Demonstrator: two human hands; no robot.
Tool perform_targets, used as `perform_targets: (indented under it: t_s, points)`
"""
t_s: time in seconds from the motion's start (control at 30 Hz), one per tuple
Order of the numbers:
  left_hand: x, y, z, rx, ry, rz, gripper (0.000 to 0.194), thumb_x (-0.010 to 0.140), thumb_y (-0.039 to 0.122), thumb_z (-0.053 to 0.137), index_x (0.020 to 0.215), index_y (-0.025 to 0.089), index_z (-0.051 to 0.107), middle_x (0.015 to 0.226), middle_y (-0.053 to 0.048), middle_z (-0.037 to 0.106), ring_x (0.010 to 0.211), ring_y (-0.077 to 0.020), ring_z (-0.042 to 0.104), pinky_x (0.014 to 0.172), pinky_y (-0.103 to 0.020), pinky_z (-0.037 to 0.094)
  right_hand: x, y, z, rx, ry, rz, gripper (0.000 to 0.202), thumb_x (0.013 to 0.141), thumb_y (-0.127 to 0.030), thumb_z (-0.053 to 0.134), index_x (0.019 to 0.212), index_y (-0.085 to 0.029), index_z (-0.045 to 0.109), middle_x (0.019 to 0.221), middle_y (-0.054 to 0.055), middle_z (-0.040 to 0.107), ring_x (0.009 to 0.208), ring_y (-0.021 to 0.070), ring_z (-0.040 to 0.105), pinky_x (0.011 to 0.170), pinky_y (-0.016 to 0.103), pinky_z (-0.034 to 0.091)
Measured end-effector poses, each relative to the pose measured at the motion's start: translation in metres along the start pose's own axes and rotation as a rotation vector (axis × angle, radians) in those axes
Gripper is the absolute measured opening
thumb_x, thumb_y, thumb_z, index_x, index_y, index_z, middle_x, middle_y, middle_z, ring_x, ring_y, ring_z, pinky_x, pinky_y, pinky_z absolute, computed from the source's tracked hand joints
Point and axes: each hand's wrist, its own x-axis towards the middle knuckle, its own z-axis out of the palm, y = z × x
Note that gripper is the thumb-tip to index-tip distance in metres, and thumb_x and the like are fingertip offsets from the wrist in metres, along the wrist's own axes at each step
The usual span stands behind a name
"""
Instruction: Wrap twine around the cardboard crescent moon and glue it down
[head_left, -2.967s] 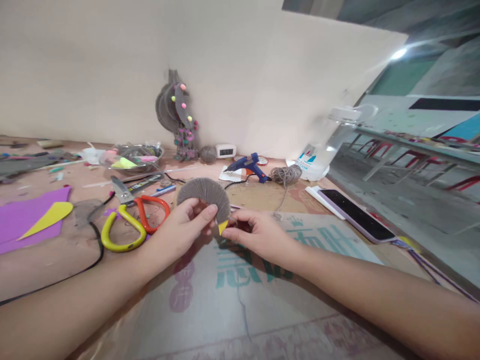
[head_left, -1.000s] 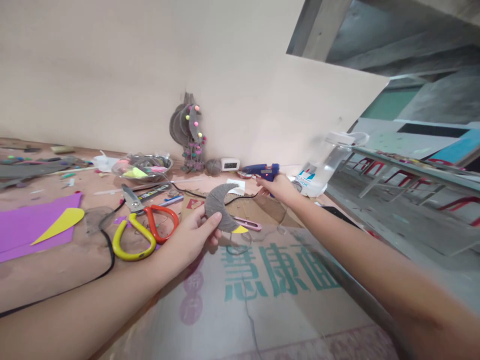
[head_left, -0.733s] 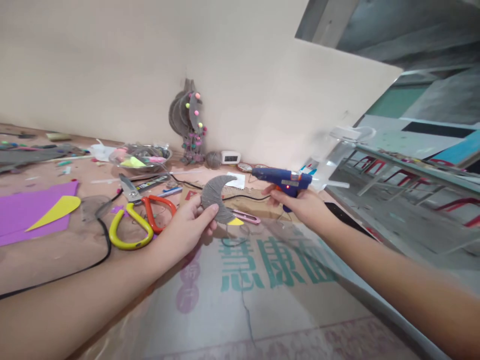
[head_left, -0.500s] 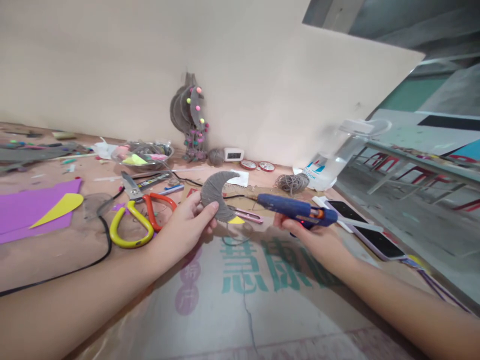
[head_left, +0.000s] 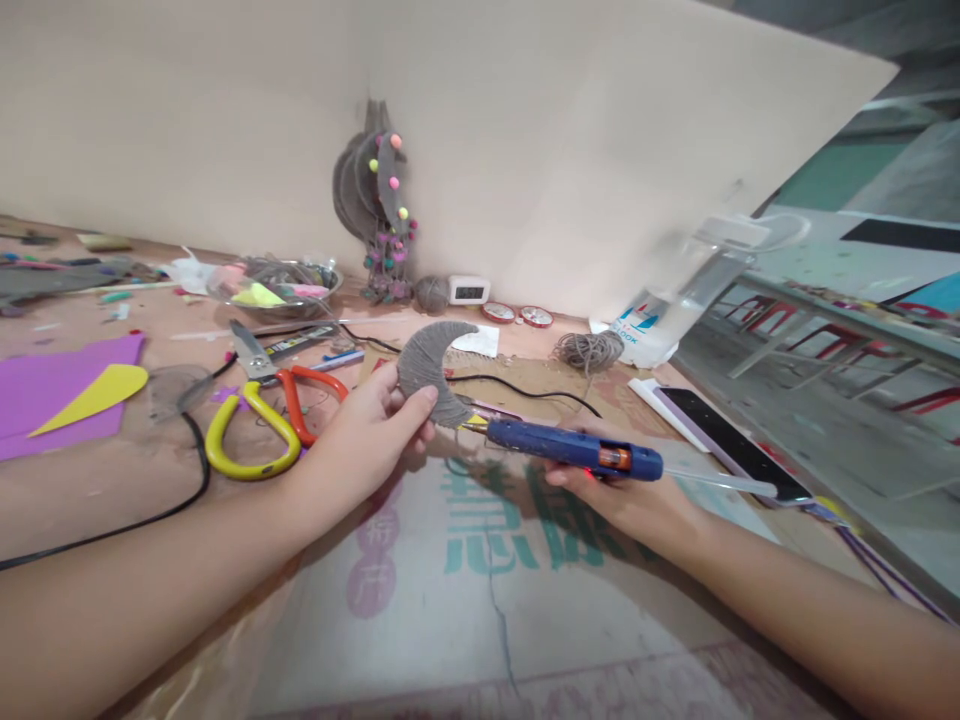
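Observation:
My left hand (head_left: 394,415) pinches a crescent moon wrapped in grey yarn (head_left: 429,365), thumb on its face, the horns pointing right. In my right hand (head_left: 611,490) is a blue glue gun (head_left: 559,443), with a clear glue stick (head_left: 720,482) jutting from its back end. The gun's nozzle is at the lower horn of the moon; I cannot tell whether it touches. A small red light glows by my right fingers. Behind the nozzle a pink-handled tool and a bit of yellow show, both partly hidden.
Scissors (head_left: 259,440) with yellow and orange handles lie left of my left hand, near purple sheets (head_left: 67,390). A bowl of craft bits (head_left: 277,290), a white timer (head_left: 469,290), grey yarn (head_left: 589,350), and a water bottle (head_left: 675,300) stand along the board. A phone (head_left: 731,440) lies right.
The glue gun in my right hand has moved left and down, bringing its nozzle to the lower horn of the moon. My left hand keeps its hold; the view has shifted slightly.

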Motion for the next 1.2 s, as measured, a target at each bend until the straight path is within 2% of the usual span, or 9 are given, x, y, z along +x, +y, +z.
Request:
perform_targets:
  t_s: [0.97,1.2]
  points:
    - [0.0017,-0.0075,-0.0013,-0.014,-0.038,0.028,0.014,0.082,0.031,0.05,0.092,0.02,0.049,0.053,0.006,0.05,0.043,-0.0078,0.046,0.041,-0.018,0.04,0.0013,-0.0003,0.0031,-0.073,0.01,-0.004,0.019,0.076,-0.039,0.061,0.075,-0.021,0.054,0.065,-0.001,0.055,0.059,0.014,0.052,0.053,0.025,0.041]
    - [0.0016,-0.0071,-0.0005,-0.009,-0.025,0.019,0.012,0.081,0.031,0.051,0.086,0.02,0.048,0.052,0.006,0.05,0.043,-0.0077,0.047,0.04,-0.017,0.038,0.0006,-0.0008,0.0029,-0.033,-0.009,0.036,0.021,0.075,-0.04,0.061,0.075,-0.021,0.053,0.066,-0.002,0.053,0.06,0.0136,0.051,0.054,0.024,0.04]
